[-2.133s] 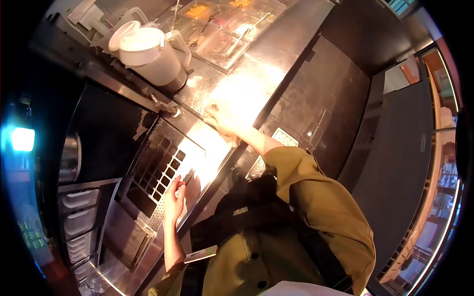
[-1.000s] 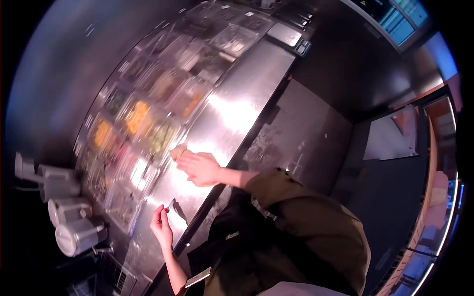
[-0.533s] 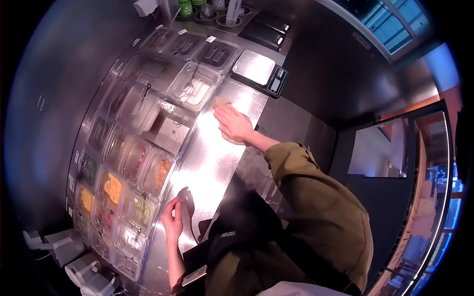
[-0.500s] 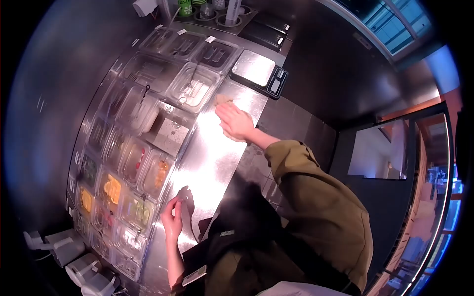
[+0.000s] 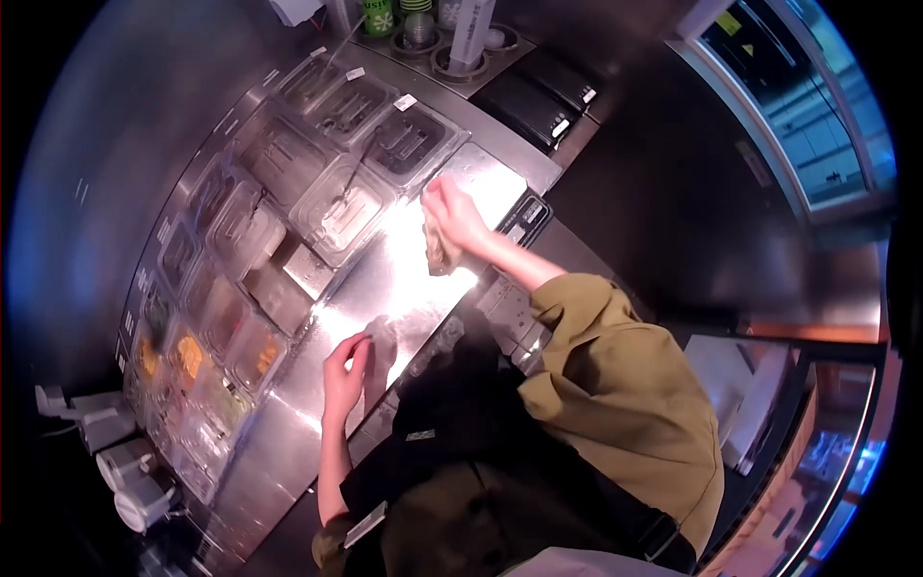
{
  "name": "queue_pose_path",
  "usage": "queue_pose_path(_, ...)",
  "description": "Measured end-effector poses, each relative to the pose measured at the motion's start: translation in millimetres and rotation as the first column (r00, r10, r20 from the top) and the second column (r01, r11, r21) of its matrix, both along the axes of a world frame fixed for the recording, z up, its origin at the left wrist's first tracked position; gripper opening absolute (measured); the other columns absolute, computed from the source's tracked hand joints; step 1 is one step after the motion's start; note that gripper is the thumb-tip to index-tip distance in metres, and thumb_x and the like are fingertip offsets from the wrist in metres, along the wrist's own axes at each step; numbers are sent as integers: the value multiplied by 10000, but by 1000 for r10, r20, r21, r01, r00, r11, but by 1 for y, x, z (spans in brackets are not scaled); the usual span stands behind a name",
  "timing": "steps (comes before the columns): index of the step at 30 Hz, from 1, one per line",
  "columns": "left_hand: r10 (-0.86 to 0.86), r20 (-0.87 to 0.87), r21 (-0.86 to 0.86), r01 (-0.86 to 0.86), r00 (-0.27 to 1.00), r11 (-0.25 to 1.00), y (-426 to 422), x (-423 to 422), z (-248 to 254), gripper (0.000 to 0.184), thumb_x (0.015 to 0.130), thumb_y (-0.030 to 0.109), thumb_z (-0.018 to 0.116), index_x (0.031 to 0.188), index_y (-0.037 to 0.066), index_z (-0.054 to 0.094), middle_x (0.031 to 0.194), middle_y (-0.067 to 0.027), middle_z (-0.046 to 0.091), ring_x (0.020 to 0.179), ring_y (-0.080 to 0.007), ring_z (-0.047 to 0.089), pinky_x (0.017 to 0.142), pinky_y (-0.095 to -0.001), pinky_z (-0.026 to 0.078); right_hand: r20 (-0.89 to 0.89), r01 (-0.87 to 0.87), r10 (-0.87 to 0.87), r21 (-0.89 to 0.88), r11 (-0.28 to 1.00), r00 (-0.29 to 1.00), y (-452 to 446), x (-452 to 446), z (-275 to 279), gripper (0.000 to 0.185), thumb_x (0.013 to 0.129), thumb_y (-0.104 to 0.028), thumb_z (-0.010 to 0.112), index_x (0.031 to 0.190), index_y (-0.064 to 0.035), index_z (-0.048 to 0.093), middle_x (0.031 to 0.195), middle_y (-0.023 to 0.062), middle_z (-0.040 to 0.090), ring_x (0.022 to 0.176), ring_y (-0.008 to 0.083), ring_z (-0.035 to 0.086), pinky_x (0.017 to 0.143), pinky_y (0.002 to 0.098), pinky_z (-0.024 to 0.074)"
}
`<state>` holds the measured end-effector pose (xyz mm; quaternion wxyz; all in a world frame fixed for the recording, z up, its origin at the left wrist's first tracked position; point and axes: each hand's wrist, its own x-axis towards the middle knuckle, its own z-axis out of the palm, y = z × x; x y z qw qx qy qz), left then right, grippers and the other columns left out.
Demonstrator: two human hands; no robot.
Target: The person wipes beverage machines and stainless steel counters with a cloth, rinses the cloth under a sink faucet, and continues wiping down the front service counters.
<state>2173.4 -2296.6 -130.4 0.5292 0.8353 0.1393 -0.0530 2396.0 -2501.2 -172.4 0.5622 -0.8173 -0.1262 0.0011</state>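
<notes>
My right hand [image 5: 456, 213] is closed round a beige cloth [image 5: 440, 250] that hangs below its fingers, beside the bright top of the scale [image 5: 490, 178]. The steel counter [image 5: 358, 293] glares strongly under and around the cloth. Over the counter's nearer part is my left hand [image 5: 346, 370], fingers curled and the fingertips close together, with nothing visible in them. Its shadow falls on the steel to the right. Clear lidded containers [image 5: 338, 210] line the counter's left side.
Black flat boxes [image 5: 534, 91] lie behind the scale. Cups [image 5: 417, 29] stand in round holders at the top. White pitchers [image 5: 139, 486] are at the lower left. Orange and yellow food [image 5: 189, 356] shows in several containers. A dark tiled floor lies right of the counter.
My right hand has moved up to the scale and gone from lying flat on the cloth to gripping it. My left hand has shifted slightly up, and the camera view has turned.
</notes>
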Motion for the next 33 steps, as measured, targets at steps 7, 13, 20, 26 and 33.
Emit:
queue_pose_path(7, -131, 4, -286, 126, 991, 950, -101, 83, -62, 168, 794, 61, 546, 947, 0, 579, 773, -92, 622, 715, -142, 583, 636, -239, 452, 526, 347, -199, -199, 917, 827, -68, 93, 24, 197, 813, -199, 484, 853, -25, 569, 897, 132, 564, 857, 310, 516, 737, 411, 397)
queue_pose_path(13, -185, -4, 143, 183, 983, 973, -174, 115, -69, 234, 769, 295, 560, 848, 76, 591, 672, -85, 608, 616, -235, 590, 580, -342, 459, 214, 250, -152, -574, 779, 965, -29, 1, -23, 741, 796, -456, 464, 1326, -11, 199, 1299, 363, 161, 1233, 473, 139, 1009, 514, 126)
queue_pose_path(20, -278, 13, 454, 243, 960, 857, -212, 129, -73, 473, 693, 392, 623, 963, 41, 455, 839, -152, 544, 718, -303, 569, 583, -409, 460, 364, -63, 329, -582, 811, 872, -42, 64, -42, 563, 781, -315, 528, 1244, -38, 365, 1306, 212, 289, 1209, 381, 261, 990, 498, 198)
queue_pose_path(26, -307, 67, 626, 200, 949, 754, -207, 128, -92, 484, 609, 379, 691, 910, 52, 497, 827, -114, 540, 744, -269, 545, 627, -356, 457, 324, -378, 758, -715, 588, 566, -85, 40, -28, 510, 704, -255, 564, 1183, -111, 462, 1260, 97, 392, 1221, 259, 316, 977, 468, 272)
queue_pose_path(33, 61, 16, 67, -62, 998, 996, -194, 129, -86, 466, 765, 288, 600, 1085, 5, 415, 941, -152, 518, 810, -233, 551, 659, -336, 457, 458, -28, 259, -452, 892, 850, -162, 62, -63, 415, 794, -173, 523, 1186, -53, 459, 1186, 161, 477, 1112, 287, 448, 928, 400, 351)
